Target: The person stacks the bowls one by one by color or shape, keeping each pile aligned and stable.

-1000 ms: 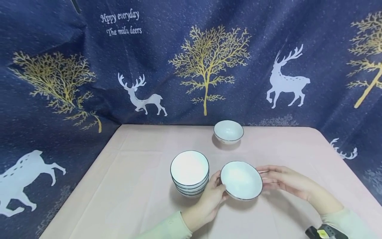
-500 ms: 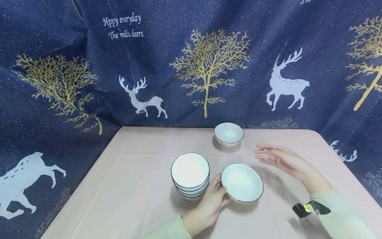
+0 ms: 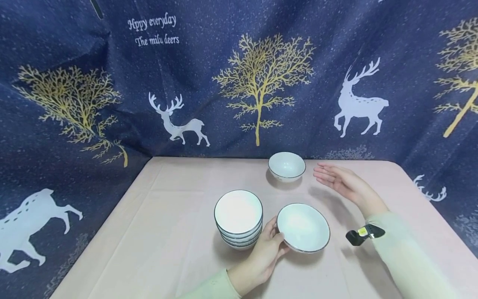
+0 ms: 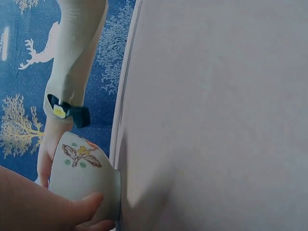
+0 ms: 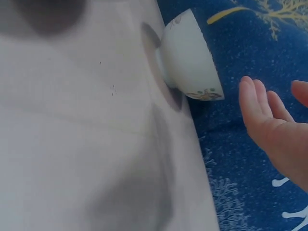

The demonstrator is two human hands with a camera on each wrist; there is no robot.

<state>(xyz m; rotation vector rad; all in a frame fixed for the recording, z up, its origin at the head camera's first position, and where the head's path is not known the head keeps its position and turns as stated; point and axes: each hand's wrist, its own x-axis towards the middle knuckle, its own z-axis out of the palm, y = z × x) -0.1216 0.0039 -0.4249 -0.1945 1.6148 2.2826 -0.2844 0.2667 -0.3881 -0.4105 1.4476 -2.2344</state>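
My left hand (image 3: pixel 262 253) grips the near-left rim of a white bowl (image 3: pixel 303 227) with a dark edge, thumb at the rim and fingers beneath. In the left wrist view this bowl (image 4: pixel 86 166) shows a painted flower on its outer wall. Just left of that hand stands a stack of several matching bowls (image 3: pixel 238 212). Another single bowl (image 3: pixel 286 166) sits upright near the table's back edge. To its right, apart from it, my right hand (image 3: pixel 343 182) reaches out with straight fingers and holds nothing; the right wrist view shows the same gap between the hand (image 5: pixel 274 125) and that bowl (image 5: pixel 190 60).
A pale pink cloth covers the table (image 3: pixel 168 232). Directly behind it hangs a dark blue curtain (image 3: pixel 224 83) printed with deer and golden trees. A black band with a small device (image 3: pixel 364 234) is strapped on the right wrist.
My right hand has let go of the right side of the gripped bowl and moved away and forward, toward the bowl at the back. The left hand stays on its bowl.
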